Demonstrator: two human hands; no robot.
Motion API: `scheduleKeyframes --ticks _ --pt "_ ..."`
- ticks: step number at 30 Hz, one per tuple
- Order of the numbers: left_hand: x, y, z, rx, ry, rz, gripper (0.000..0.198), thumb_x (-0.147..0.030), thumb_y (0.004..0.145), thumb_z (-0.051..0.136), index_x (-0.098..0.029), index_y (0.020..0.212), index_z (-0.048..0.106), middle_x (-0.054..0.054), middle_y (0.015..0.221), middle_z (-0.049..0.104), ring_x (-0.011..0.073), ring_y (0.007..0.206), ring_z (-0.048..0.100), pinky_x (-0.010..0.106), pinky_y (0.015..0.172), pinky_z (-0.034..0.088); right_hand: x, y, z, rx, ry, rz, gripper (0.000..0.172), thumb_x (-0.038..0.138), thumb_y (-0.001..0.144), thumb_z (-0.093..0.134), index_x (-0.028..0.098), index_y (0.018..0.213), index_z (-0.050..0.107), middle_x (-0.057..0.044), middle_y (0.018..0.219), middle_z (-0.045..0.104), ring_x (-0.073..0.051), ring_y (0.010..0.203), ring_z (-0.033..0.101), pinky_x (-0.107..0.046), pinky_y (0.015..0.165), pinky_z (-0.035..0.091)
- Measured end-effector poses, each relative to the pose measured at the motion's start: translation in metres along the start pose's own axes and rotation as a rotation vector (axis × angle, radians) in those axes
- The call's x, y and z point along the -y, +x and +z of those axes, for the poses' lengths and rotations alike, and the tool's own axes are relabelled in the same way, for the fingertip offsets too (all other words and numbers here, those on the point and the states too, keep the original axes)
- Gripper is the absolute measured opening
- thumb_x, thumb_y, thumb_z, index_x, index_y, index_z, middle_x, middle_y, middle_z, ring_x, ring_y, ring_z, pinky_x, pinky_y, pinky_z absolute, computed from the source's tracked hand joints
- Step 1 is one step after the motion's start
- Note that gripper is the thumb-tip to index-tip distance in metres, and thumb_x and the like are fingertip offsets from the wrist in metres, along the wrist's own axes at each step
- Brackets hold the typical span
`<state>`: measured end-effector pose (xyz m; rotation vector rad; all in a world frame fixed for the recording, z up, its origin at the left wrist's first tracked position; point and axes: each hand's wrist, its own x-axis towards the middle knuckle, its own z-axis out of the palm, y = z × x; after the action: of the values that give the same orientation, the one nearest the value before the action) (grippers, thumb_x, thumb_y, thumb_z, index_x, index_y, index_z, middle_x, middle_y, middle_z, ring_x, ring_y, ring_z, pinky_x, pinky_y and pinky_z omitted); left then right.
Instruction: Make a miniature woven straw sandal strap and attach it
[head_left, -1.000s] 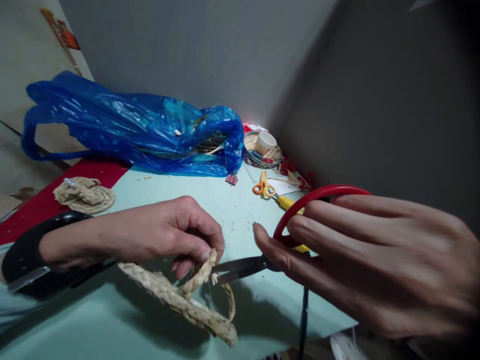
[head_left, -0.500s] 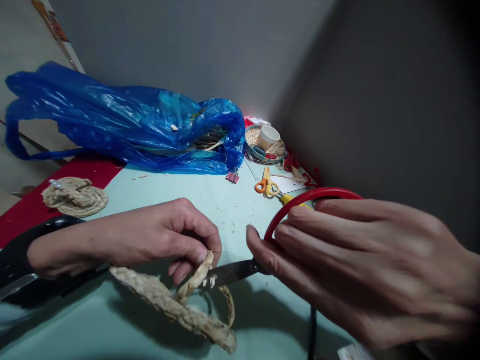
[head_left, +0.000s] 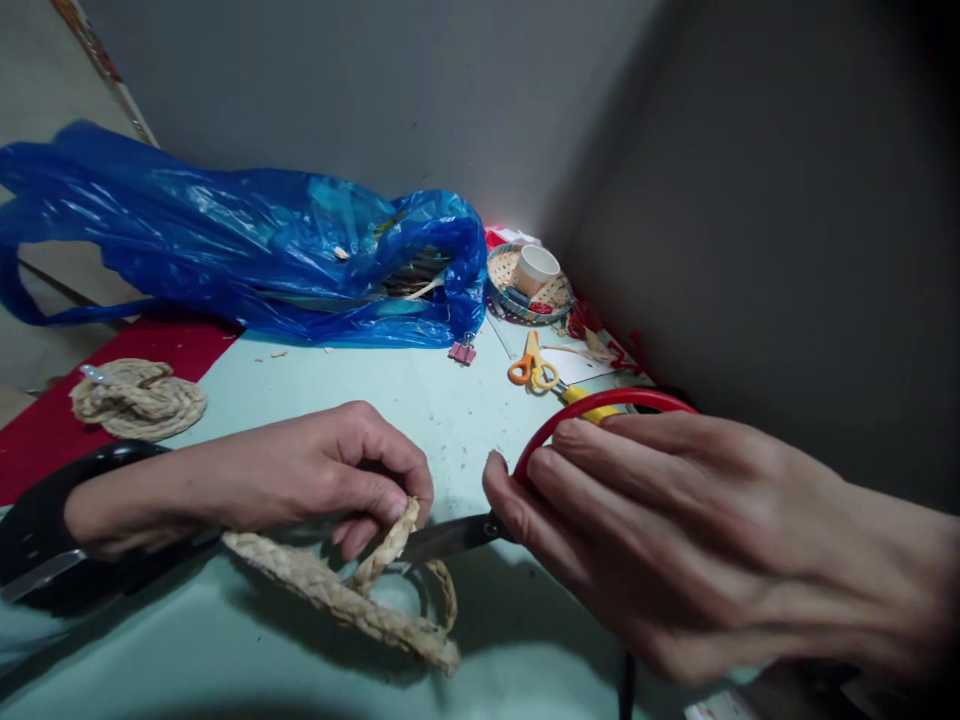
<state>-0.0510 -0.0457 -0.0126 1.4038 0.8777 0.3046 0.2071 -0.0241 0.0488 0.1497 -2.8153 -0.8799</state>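
Observation:
My left hand [head_left: 330,480] pinches the upper end of a thin braided straw cord [head_left: 386,550] between thumb and fingers. The cord rises from a thicker braided straw strip [head_left: 322,590], and a small loop of cord curls at its right. My right hand [head_left: 675,530] is wrapped round the red handles of a pair of scissors [head_left: 450,537]. Their dark blades point left, with the tip right beside the thin cord, close to my left fingertips. Whether the blades are closed on any straw cannot be made out.
A blue plastic bag [head_left: 247,250] lies at the back left. Orange-and-yellow scissors [head_left: 534,365], a pink binder clip [head_left: 463,350] and a woven basket [head_left: 499,275] holding a white cup [head_left: 536,268] sit beyond my hands. A coiled braid [head_left: 142,400] rests at left, near a black object [head_left: 45,540].
Pale straw bits seen by the blades half a second ago have mostly gone from there. Both hands keep their holds, and the whole view has shifted slightly.

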Motion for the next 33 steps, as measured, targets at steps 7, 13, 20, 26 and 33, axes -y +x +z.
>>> scheduleKeyframes --ticks 7,13,20,26,33 --pt "-0.003 -0.001 0.001 0.001 -0.023 -0.035 0.008 -0.02 0.082 0.063 -0.015 0.078 0.069 -0.002 0.059 0.059 0.0087 0.052 0.052 0.015 0.052 0.044 -0.002 -0.009 -0.004 -0.02 -0.059 0.046 0.023 0.008 0.096 0.049 0.012 0.105 0.069 -0.002 0.077 0.072 -0.017 0.065 0.06 -0.035 0.049 0.039" --pt "-0.004 -0.002 0.002 0.011 0.006 -0.031 0.009 -0.018 0.083 0.062 -0.014 0.079 0.07 -0.002 0.059 0.06 0.0085 0.052 0.052 0.015 0.054 0.045 -0.014 -0.042 -0.003 -0.037 -0.005 0.219 0.026 0.014 0.103 0.037 0.016 0.114 0.061 -0.001 0.077 0.069 -0.019 0.072 0.063 -0.037 0.063 0.046" --pt "-0.007 -0.004 0.001 0.021 0.071 -0.019 0.012 -0.023 0.085 0.063 -0.015 0.081 0.07 0.001 0.065 0.062 0.0101 0.055 0.054 0.016 0.055 0.046 -0.005 -0.048 0.0 -0.049 0.04 0.297 0.017 0.019 0.102 0.046 0.019 0.108 0.062 0.0 0.072 0.066 -0.019 0.072 0.064 -0.036 0.068 0.047" --pt "-0.011 -0.005 0.001 0.04 0.135 -0.001 0.013 -0.023 0.087 0.061 -0.016 0.082 0.07 0.001 0.068 0.063 0.0113 0.06 0.056 0.017 0.058 0.046 -0.005 -0.031 0.004 -0.056 0.039 0.206 0.018 0.011 0.101 0.048 0.018 0.105 0.063 0.002 0.073 0.067 -0.014 0.067 0.061 -0.033 0.061 0.043" --pt "-0.016 -0.004 0.003 0.087 0.122 0.017 0.012 -0.019 0.088 0.059 -0.016 0.081 0.068 0.001 0.072 0.062 0.0109 0.061 0.055 0.016 0.059 0.046 -0.015 -0.022 0.007 -0.053 0.105 0.132 0.013 0.016 0.102 0.049 0.016 0.105 0.062 0.003 0.067 0.059 -0.016 0.065 0.058 -0.033 0.056 0.042"
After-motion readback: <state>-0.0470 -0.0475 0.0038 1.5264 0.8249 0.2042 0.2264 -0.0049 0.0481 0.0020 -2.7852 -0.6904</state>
